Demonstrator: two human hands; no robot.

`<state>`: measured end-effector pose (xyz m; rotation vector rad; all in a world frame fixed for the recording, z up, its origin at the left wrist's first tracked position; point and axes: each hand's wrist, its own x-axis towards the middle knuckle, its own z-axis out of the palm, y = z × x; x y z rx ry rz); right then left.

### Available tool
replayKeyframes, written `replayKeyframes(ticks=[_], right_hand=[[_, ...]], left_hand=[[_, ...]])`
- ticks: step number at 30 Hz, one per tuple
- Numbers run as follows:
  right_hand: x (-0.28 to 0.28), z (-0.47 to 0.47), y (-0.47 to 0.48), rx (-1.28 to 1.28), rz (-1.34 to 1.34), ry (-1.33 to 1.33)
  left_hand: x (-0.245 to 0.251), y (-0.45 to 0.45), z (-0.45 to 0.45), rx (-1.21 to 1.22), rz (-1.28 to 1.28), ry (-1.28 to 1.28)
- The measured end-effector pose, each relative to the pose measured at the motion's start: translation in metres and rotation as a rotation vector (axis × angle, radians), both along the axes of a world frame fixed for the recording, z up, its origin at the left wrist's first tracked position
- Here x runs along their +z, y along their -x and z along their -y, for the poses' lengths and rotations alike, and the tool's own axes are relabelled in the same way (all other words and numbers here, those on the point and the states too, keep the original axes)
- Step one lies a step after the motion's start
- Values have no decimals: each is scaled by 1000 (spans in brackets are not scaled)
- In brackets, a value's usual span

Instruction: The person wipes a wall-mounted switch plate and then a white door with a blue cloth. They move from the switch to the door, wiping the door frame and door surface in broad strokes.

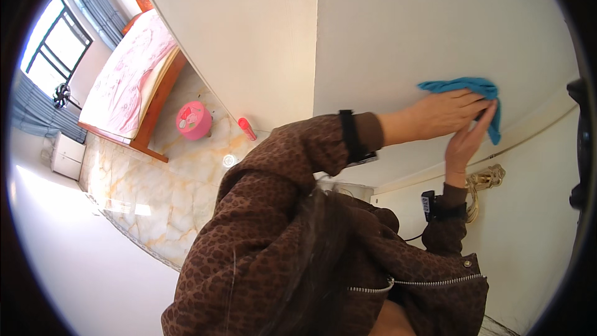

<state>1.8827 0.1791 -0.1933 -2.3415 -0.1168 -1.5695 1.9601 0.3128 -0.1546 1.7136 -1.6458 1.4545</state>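
A blue cloth (485, 86) lies bunched against a pale wall or panel at the upper right. My left hand (440, 112) reaches in from the left, its back to the camera, and holds the cloth under its fingers. From below comes my right hand (466, 142), fingers extended, meeting the left fingertips at the cloth's edge; whether it grips the cloth is hidden. One corner of the cloth hangs past the right fingers. Both sleeves are brown with a leopard print, and each forearm bears a black strap with a device.
An ornate metal door handle (485, 177) is close below my right hand. To the left are a pink stool (193, 120), a red cylindrical container (247, 129), a wooden bed frame (156, 98), a white cabinet (68, 156) and a fan (61, 96). A panel edge rises beside the bed.
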Motion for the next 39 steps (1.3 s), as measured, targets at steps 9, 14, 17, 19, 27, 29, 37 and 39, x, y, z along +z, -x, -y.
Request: replayKeyframes(ticks=[9,14,17,19,27,29,37,39], right_hand=[[95,1,-24,64,279,-80],[144,-45,-51,92,449,217],[157,-88,-71,137,526,352],[156,-114,-76,194,527,401],[81,-184,-70,438,216,361],[52,-182,-64,489,106,375],[-45,-119,-29,465,-134,360],[-51,-104,-25,444,-128,320]], left_hand=[[94,-3,33,-1,114,253],[117,-22,-24,10,163,417],[116,-27,-70,110,221,529],[108,-27,-98,214,147,508],[8,-6,-168,471,-111,460],[-26,0,-174,472,-203,409],[-118,34,-146,448,-363,5],[-114,33,-132,424,-370,-50]])
